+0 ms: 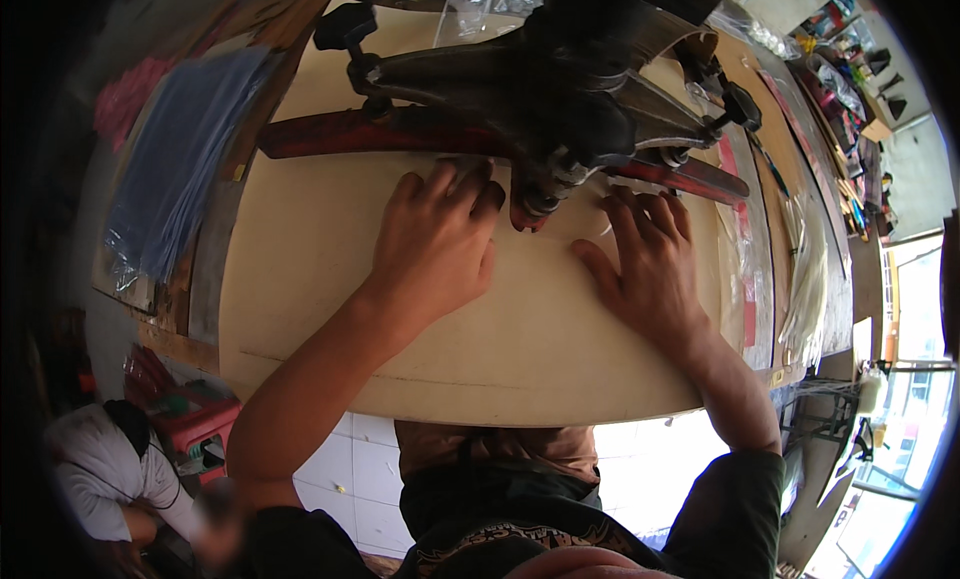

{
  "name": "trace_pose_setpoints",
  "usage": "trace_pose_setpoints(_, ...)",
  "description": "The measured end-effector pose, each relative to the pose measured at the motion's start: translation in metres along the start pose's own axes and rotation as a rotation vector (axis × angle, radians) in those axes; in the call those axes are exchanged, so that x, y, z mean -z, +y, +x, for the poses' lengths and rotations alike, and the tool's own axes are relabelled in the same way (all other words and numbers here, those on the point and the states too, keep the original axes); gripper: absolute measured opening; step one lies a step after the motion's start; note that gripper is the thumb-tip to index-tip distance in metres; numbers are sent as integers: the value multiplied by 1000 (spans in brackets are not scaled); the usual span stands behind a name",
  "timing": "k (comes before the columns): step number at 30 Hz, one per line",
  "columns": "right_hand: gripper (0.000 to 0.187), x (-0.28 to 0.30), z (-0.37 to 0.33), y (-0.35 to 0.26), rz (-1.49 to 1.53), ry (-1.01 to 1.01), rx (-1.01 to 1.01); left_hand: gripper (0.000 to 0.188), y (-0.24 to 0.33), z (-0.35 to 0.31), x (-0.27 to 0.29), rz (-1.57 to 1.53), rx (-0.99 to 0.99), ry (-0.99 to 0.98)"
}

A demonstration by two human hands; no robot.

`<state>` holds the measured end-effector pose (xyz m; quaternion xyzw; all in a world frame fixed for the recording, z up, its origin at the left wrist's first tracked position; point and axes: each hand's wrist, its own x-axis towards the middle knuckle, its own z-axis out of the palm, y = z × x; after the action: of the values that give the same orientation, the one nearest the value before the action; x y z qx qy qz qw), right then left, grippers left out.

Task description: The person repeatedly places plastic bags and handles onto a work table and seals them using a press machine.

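Note:
Both my hands rest on a broad tan board with a rounded near edge (pixel 470 369), close to a black metal machine head (pixel 560 99) with knobs and a long dark-red bar (pixel 390 134). My left hand (pixel 440 224) lies left of the machine's middle, fingers bent forward with their tips close to the bar's near edge. To the right, my right hand (pixel 645 249) lies with its fingers forward and its thumb held apart. Thin clear plastic seems to lie by the right fingertips, but its outline is hard to make out. Neither hand visibly grips anything.
A stack of bluish clear plastic sheets (pixel 185 164) lies at the left. Pale plastic strips (pixel 803 294) hang along the right side. Clear plastic bags (pixel 490 9) sit behind the machine. A person in a white top (pixel 110 469) is low at the left, near a red stool (pixel 195 414).

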<state>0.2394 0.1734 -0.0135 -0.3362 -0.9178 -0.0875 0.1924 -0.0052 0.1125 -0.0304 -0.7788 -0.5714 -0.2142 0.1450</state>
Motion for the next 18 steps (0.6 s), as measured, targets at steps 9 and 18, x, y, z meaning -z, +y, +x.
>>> trace_pose_setpoints(9, 38, -5, -3, -4, 16, 56, -39, 28, -2, 0, 0, -12, -9, -24)
trace_pose_setpoints(18, 37, -3, -2, -5, 33, 46, -41, 28, -1, -1, 0, -5, -4, -27)
